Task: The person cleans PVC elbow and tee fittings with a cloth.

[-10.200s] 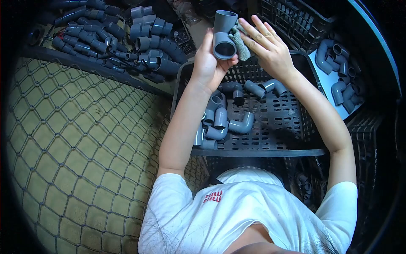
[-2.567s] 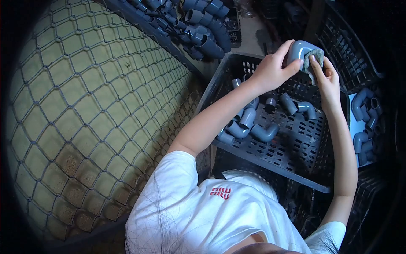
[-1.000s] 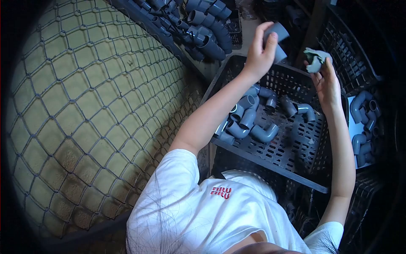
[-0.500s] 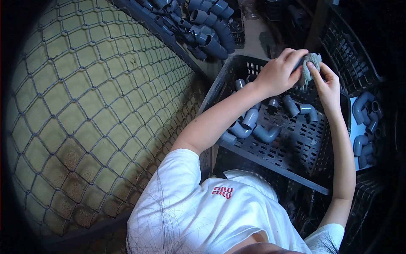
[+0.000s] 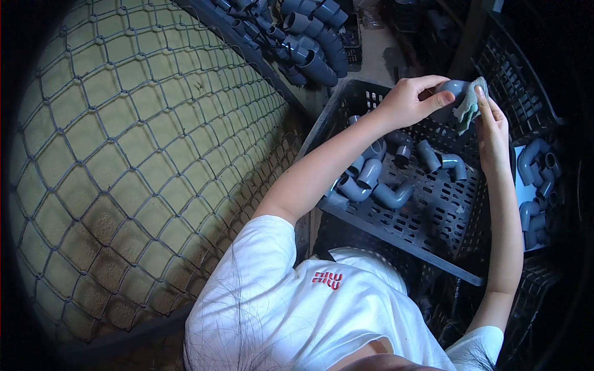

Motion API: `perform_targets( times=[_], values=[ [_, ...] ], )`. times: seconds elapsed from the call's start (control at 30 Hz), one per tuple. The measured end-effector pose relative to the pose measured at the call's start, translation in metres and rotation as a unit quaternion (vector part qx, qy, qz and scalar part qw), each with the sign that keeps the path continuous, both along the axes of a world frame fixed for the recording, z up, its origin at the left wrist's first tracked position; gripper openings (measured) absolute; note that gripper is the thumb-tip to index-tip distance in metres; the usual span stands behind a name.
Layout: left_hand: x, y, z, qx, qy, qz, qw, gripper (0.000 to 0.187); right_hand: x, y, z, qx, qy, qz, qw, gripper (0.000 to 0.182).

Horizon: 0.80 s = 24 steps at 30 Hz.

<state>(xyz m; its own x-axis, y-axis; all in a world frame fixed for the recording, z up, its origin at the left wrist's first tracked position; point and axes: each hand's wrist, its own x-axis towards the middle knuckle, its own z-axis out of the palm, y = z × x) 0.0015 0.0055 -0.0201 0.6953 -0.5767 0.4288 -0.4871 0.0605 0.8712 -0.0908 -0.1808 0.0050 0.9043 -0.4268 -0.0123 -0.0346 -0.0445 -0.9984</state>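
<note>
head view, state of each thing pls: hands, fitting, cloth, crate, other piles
left hand: closed on the grey pipe fitting, held above the crate
right hand: pressing a cloth against the fitting
black crate: tilted, partly filled with loose grey elbows
pile of fittings: heaped beyond the wire mesh
fittings at right: lying on a pale sheet

Both arms reach forward, raised, hands close together. Left hand (image 5: 409, 99): forearm runs diagonally up from the shoulder, elbow slightly bent, fingers curled closed, thumb extended toward the right hand. Right hand (image 5: 493, 127): forearm nearly vertical, elbow bent sharply, palm facing left, fingers straight and pressed together, fingertips uppermost, level with the left thumb.
</note>
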Motion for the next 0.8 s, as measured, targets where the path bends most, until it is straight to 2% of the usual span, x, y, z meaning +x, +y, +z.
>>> perform_targets(
  times=[0.03,0.1,0.13,0.17,0.2,0.3,0.33,0.4,0.43,0.47,0.5,0.53,0.57,0.63,0.67,0.7,0.77,0.8],
  values=[
    [0.0,0.003,0.003,0.056,-0.03,-0.013,0.998,0.058,-0.001,0.002,0.0,0.001,0.001,0.0,1.0,0.047],
    [-0.001,0.006,0.01,0.052,-0.041,0.009,0.998,0.061,-0.002,0.005,0.001,0.04,-0.009,0.004,0.999,0.048],
    [0.001,0.01,0.013,0.102,-0.196,0.051,0.974,0.056,-0.002,0.005,0.001,0.04,-0.009,0.005,0.999,0.048],
    [0.004,0.012,0.015,0.15,-0.346,0.091,0.922,0.051,-0.001,0.003,0.0,0.031,0.006,0.006,1.0,0.047],
    [0.006,0.013,0.016,0.14,-0.42,0.113,0.89,0.055,0.0,0.002,0.0,0.021,0.02,0.007,1.0,0.047],
    [0.01,0.015,0.016,0.154,-0.474,0.128,0.857,0.051,0.003,-0.001,-0.005,0.026,-0.012,0.028,0.999,0.045],
    [0.012,0.013,0.013,0.154,-0.474,0.128,0.857,0.051,0.003,-0.001,-0.005,0.026,-0.013,0.028,0.999,0.045],
    [0.014,0.002,0.002,0.018,-0.26,0.077,0.962,0.055,0.003,0.0,-0.004,0.002,-0.061,0.052,0.997,0.04],
    [0.014,-0.001,-0.001,0.017,-0.262,0.075,0.962,0.055,0.003,0.002,-0.004,0.002,-0.062,0.05,0.997,0.04],
    [0.013,-0.004,-0.005,-0.01,-0.11,0.097,0.989,0.056,0.002,0.005,-0.004,0.013,-0.053,0.064,0.996,0.038],
    [0.012,-0.007,-0.01,-0.036,0.045,0.116,0.992,0.058,0.001,0.007,-0.006,0.025,-0.044,0.078,0.996,0.036],
    [0.02,-0.007,-0.021,0.038,0.005,0.164,0.986,0.062,0.002,0.009,-0.01,0.022,-0.043,0.081,0.996,0.035],
    [0.029,-0.007,-0.031,0.042,0.043,0.123,0.991,0.053,0.002,0.012,-0.011,0.011,-0.049,0.078,0.996,0.036],
    [0.028,0.0,-0.021,0.076,0.062,0.076,0.992,0.045,0.002,0.009,-0.012,-0.035,-0.038,0.082,0.995,0.038],
    [0.024,0.002,-0.014,0.031,0.026,0.078,0.996,0.038,0.001,0.012,-0.01,-0.056,-0.034,0.057,0.996,0.04],
    [0.017,0.003,0.0,0.035,-0.063,0.106,0.992,0.034,0.0,0.013,-0.01,-0.049,-0.027,0.058,0.997,0.04],
    [0.005,0.002,0.013,0.048,-0.171,0.108,0.978,0.031,0.002,0.013,-0.021,-0.051,-0.003,0.048,0.998,0.042],
    [-0.001,0.0,0.015,0.072,-0.23,0.115,0.964,0.029,-0.005,0.002,-0.019,-0.01,-0.008,0.034,0.999,0.044]
  ],
)
